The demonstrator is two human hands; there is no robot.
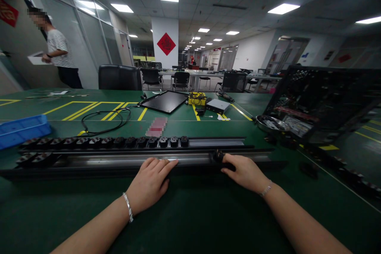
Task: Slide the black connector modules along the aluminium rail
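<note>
My left hand [150,182] lies flat, fingers together, on the near edge of a long black metal rail [119,162] that runs across the green table [190,214]. My right hand [244,171] holds a small black socket module [218,155] seated in that rail's channel. Two more modules [34,159] sit at the rail's left end. Behind it lies a second rail [214,142] with a row of several black socket modules [104,142] filling its left part.
A blue plastic bin [22,129] is at the left edge. A black cable loop [104,121], a dark flat panel [163,101], a yellow item [197,98] and a grey box [218,105] lie further back. A black crate [321,103] and a metal bowl [269,124] stand right. A person [58,53] stands far left.
</note>
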